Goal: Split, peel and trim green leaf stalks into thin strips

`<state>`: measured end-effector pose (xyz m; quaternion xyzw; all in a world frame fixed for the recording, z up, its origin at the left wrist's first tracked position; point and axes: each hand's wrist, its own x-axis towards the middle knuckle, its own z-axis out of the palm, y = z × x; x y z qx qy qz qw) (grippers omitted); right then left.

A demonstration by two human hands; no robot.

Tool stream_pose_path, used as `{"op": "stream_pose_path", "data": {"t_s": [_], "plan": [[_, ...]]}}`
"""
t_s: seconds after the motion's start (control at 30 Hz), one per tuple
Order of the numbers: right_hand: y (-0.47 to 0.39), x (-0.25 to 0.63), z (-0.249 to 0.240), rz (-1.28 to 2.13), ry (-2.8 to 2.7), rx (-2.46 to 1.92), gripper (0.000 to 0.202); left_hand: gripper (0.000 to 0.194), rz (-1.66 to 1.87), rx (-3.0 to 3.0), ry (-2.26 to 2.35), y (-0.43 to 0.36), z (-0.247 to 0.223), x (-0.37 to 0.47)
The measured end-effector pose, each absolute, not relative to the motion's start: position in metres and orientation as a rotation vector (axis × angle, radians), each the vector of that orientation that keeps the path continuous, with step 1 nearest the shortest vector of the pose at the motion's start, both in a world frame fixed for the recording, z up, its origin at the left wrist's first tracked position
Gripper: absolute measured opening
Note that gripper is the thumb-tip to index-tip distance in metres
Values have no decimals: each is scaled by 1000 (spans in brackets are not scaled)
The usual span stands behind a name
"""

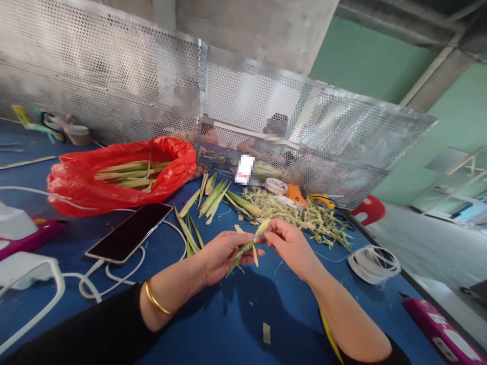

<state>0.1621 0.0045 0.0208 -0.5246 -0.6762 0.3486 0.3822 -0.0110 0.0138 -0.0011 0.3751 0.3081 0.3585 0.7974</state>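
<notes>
My left hand, with a gold bangle at the wrist, pinches a small green braid of what looks like corn husk. Pale loose ends stick out above and below its fingers. At the upper end, the thumb and fingertips of my right hand are closed on a pale yellow husk strip. Both hands hover just over the blue tabletop. Beyond them lie loose husk leaves and a heap of shredded or plaited husk. Fingers partly hide the braid's middle.
A red plastic bag of husks stands at the left. Nearer are a phone and white cables. To the right sit a clear-white spool and a purple device. Tape lies by a perforated metal screen, with people behind it.
</notes>
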Motion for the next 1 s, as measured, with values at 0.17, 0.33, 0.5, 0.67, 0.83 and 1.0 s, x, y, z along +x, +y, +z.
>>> {"op": "stream_pose_path", "data": {"t_s": [0.17,0.33,0.5,0.67,0.83,1.0], "plan": [[5,169,11,935,-1750,-1376,6,16,803,874,757,16,-9,-7],[7,175,14,865,-1931,-1506,10,18,898,960,894,17,-4,-8],[-1,171,16,362,-2145,-1416,15,20,918,991,977,17,-1,-9],[-8,166,14,-1,-2316,-1340,20,22,976,950,1003,20,-3,-8],[-8,165,6,-334,-2366,-1273,21,17,951,995,1063,19,-3,-5],[-8,167,10,-237,-2456,-1238,20,12,733,1323,982,12,-1,-6]]}}
